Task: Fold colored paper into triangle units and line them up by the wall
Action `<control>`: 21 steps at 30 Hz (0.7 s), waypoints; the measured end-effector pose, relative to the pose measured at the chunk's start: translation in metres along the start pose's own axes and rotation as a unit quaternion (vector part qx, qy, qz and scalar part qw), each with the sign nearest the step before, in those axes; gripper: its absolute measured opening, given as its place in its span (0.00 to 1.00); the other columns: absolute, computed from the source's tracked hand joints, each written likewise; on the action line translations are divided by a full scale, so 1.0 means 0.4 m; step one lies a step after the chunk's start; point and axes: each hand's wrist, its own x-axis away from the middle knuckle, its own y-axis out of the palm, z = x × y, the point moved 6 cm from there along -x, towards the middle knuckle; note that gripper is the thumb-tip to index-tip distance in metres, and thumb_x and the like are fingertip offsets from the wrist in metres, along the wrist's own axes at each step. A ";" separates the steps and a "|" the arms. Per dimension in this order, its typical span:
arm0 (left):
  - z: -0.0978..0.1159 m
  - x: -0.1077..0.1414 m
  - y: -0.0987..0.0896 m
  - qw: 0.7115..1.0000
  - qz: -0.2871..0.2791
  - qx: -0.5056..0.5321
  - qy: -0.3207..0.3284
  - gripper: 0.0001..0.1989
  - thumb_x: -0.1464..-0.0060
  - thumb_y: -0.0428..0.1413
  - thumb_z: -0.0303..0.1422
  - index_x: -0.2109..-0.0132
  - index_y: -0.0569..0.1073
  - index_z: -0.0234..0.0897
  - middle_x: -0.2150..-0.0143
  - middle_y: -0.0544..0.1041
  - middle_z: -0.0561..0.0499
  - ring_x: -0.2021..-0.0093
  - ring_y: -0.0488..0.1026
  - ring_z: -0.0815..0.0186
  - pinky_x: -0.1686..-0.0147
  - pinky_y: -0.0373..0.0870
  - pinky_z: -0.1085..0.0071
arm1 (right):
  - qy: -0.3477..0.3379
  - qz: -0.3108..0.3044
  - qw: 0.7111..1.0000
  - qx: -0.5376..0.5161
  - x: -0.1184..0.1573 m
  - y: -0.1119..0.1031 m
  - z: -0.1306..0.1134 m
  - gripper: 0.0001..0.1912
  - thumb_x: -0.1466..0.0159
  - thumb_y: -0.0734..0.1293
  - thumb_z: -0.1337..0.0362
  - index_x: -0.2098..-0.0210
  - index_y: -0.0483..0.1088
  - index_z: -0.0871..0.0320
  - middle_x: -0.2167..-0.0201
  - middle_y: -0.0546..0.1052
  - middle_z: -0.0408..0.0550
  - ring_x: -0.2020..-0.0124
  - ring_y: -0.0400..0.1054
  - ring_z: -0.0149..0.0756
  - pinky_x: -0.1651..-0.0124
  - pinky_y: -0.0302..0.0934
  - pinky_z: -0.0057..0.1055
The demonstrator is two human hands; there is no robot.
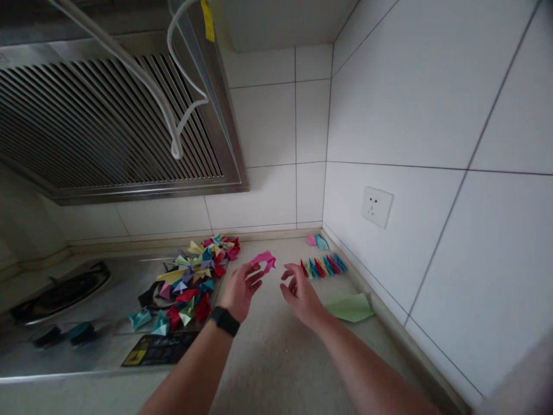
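Note:
A pink folded paper piece [265, 260] is at the fingers of my left hand [245, 284], which wears a dark watch on the wrist; thumb and fingers look closed around its near end. My right hand [299, 290] is to the right of it, fingers curled and apart, holding nothing. Beyond my right hand a row of folded papers [324, 266] in red, blue and green stands on the counter [276, 351]. A light green paper sheet [352, 308] lies beside my right forearm, partly hidden by it.
On the stove [116, 288] at the left lies a big pile of colourful folded papers [190, 276]. Small pink and blue papers [318, 241] sit in the back corner. A range hood [129, 121] with a hanging white cable [147, 86] is above. The right wall has a socket [377, 207].

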 end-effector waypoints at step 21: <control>-0.125 0.070 0.025 0.984 -0.146 -0.039 -0.090 0.17 0.55 0.59 0.44 0.60 0.75 0.37 0.58 0.76 0.43 0.67 0.74 0.68 0.75 0.61 0.77 | -0.105 -0.096 0.985 0.099 0.041 -0.031 -0.054 0.22 0.45 0.67 0.72 0.50 0.67 0.54 0.56 0.70 0.49 0.60 0.65 0.35 0.56 0.60 0.32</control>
